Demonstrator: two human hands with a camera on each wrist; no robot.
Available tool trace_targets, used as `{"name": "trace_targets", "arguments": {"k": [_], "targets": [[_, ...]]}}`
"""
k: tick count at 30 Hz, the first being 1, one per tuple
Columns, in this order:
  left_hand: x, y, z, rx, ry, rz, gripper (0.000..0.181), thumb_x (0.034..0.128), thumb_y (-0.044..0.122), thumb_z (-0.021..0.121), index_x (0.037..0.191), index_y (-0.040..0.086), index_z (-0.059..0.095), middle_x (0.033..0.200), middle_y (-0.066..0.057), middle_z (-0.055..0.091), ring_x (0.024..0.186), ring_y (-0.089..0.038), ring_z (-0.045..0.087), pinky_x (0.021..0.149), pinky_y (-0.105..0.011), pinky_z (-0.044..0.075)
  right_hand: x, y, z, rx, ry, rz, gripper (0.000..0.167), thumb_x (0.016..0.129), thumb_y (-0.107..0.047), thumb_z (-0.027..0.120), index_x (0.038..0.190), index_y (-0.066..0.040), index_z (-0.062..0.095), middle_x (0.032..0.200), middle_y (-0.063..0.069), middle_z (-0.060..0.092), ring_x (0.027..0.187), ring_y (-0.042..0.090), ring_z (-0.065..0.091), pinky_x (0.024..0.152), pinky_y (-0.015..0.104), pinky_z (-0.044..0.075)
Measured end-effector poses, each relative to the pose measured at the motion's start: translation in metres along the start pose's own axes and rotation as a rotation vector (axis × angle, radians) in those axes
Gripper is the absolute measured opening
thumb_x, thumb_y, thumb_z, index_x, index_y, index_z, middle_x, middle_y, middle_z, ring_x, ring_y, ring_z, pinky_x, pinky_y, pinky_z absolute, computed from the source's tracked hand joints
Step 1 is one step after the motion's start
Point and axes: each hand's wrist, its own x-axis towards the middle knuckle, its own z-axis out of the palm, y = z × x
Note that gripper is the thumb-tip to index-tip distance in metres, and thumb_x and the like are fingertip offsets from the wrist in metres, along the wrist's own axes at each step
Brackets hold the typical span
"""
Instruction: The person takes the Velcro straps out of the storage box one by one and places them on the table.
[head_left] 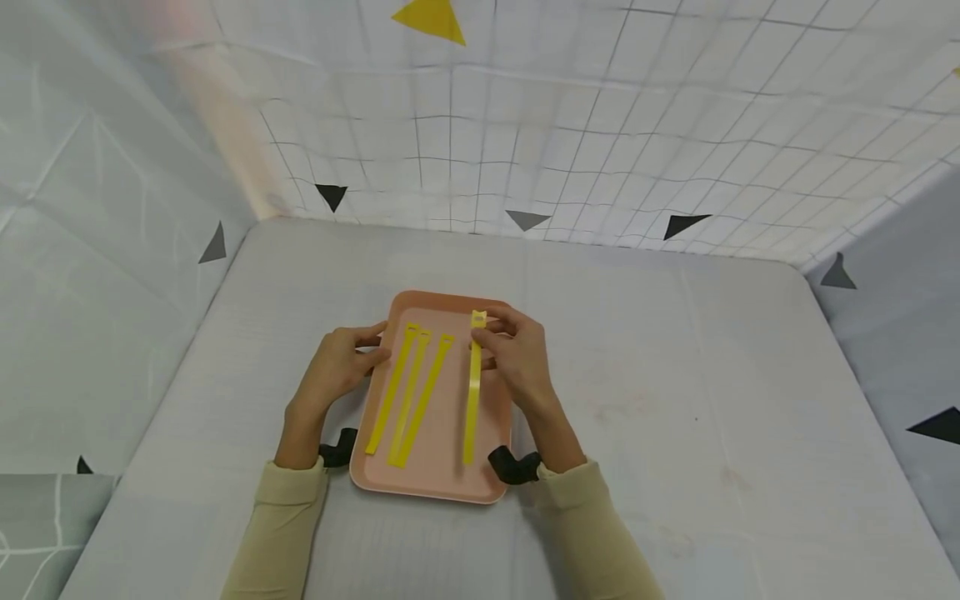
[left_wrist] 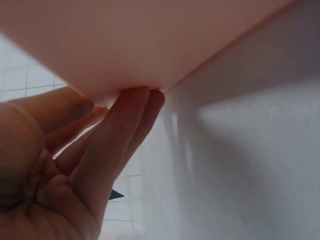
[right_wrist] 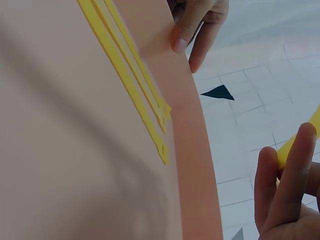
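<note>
A pink tray [head_left: 420, 483] holds three yellow straps [head_left: 388, 400] side by side on its left half; they also show in the right wrist view, the straps [right_wrist: 125, 75] near the rim. My right hand [head_left: 517, 354] pinches a fourth yellow strap [head_left: 473, 400] near its wider slotted end, the rest hanging down over the tray's right half. My left hand [head_left: 336, 362] grips the tray's left edge, thumb at the rim. In the left wrist view the left hand's fingers [left_wrist: 120, 130] press against the tray's pink underside [left_wrist: 150, 45].
The tray is over a white-covered table [head_left: 675, 400]. A white sheet with grid lines [head_left: 570, 142] hangs behind, with black, grey and yellow triangles on it. Grey-white sheets stand at both sides. A black device sits at each wrist.
</note>
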Motion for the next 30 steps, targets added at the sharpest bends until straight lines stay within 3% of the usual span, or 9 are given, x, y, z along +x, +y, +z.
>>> {"name": "trace_targets", "arguments": {"k": [7,16,30], "targets": [[0.002,0.001,-0.001,-0.011,0.003,0.012,0.053,0.0968,0.012,0.066,0.146,0.003,0.047,0.127,-0.028,0.059,0.091,-0.031,0.071,0.079,-0.043,0.058,-0.004,-0.005,-0.004,-0.018,0.002,-0.024,0.041,0.09,-0.003,0.071,0.129,0.004,0.06,0.1,0.016,0.058,0.065,0.02,0.062,0.051,0.028,0.056],[-0.002,-0.002,0.002,-0.033,-0.019,-0.038,0.054,0.0972,0.011,0.065,0.147,0.004,0.046,0.129,-0.027,0.059,0.094,-0.031,0.071,0.079,-0.04,0.058,-0.01,-0.002,-0.009,-0.01,0.013,-0.012,0.039,0.09,-0.002,0.07,0.128,0.004,0.06,0.1,0.017,0.058,0.065,0.021,0.062,0.052,0.028,0.056],[0.0,-0.001,0.0,-0.032,-0.002,-0.014,0.053,0.0974,0.012,0.065,0.146,0.003,0.046,0.128,-0.028,0.059,0.094,-0.031,0.071,0.079,-0.041,0.058,-0.01,-0.004,-0.021,-0.033,0.059,0.0,0.039,0.089,-0.001,0.071,0.128,0.0,0.064,0.101,0.015,0.06,0.07,0.02,0.069,0.051,0.029,0.056]]}}
